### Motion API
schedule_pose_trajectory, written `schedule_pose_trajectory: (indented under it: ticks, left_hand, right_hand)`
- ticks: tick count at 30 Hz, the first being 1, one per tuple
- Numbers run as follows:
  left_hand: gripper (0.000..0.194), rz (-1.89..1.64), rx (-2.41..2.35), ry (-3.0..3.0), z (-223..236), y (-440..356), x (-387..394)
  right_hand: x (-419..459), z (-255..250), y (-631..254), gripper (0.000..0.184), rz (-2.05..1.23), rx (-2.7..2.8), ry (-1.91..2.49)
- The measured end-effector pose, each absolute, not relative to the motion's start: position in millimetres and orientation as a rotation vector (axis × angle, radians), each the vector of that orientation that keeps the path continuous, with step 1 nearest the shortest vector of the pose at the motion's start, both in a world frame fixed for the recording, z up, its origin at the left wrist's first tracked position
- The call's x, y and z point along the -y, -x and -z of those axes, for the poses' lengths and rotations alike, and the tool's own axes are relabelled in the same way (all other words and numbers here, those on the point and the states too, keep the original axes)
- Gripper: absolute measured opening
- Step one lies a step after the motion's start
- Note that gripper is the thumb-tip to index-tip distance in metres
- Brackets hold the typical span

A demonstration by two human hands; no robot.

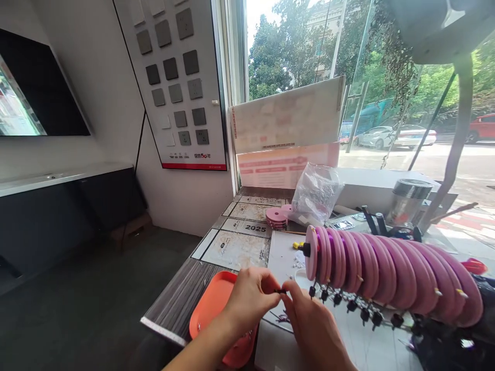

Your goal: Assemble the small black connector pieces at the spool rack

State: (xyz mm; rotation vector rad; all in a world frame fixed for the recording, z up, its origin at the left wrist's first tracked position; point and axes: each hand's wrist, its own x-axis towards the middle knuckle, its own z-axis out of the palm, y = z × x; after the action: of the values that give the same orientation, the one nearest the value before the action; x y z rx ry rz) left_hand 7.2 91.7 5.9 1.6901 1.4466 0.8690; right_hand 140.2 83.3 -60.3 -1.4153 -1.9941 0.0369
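A: Two hands, head view only. Left hand (251, 299) and right hand (309, 324) meet fingertip to fingertip over the white sheet (282, 252), both pinched nearly closed on a small black part (281, 291)

B: Which hand is nearer to it?

A: Equal, it sits between them; its long axis runs left to right from one pinch to the other. Tiny, dark, too small for more detail

B: Surroundings?

A: Orange tray (212, 304) just under the left wrist. Row of pink discs (386, 268) on a rod, up and to the right of the hands, black knobs (351, 305) hanging below. Stack of pink discs (276, 217) and a clear plastic bag (315, 193) farther back on the table (235, 247)
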Motion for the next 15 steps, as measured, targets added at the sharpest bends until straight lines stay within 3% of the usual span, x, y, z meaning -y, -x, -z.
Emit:
schedule_pose_trajectory:
  ticks: [15]
  left_hand:
    - [0.008, -0.900, -1.368, -1.689, 3.4, -11.7, -92.0]
  right_hand:
    - [-80.5, 49.7, -144.0, 0.032, -0.179, 1.970, 1.389]
